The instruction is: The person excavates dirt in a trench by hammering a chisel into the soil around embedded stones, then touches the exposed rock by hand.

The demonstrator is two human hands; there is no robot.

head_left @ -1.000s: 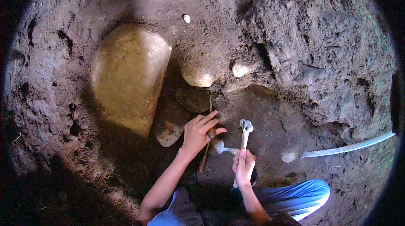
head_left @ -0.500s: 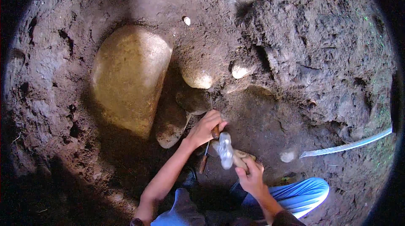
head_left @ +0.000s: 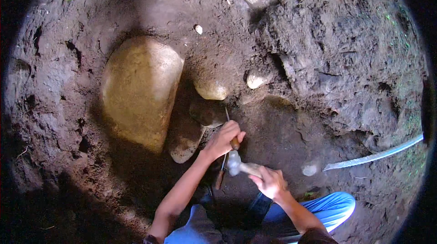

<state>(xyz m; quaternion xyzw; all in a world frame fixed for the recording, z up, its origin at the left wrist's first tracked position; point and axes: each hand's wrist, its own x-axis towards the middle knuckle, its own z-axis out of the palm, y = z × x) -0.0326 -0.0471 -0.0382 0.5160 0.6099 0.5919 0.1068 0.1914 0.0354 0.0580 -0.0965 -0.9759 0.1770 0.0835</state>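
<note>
My left hand [head_left: 223, 141] is closed around the wooden handle of a chisel-like tool [head_left: 227, 113]. The thin metal shaft points away from me, its tip at the soil beside a rounded yellowish stone [head_left: 211, 90]. In my right hand [head_left: 272, 184] is a hammer [head_left: 234, 163], gripped by its pale handle. Its grey head is at the butt of the chisel-like tool's handle; whether they touch I cannot tell. Beneath my left wrist, a second thin tool with a wooden handle [head_left: 220, 180] lies on the ground.
A big flat-sided yellowish stone [head_left: 141, 93] stands left, with smaller stones [head_left: 184, 149] beside it. A small pale stone [head_left: 255, 81] sits in the earth bank farther off. Right of my hands lie another stone [head_left: 309, 169] and a long blade-like pale strip [head_left: 373, 158].
The hammer head has swung left and nearer to me, ending at the tool's butt. My right hand has turned with it. My left hand keeps its grip; the view has shifted slightly.
</note>
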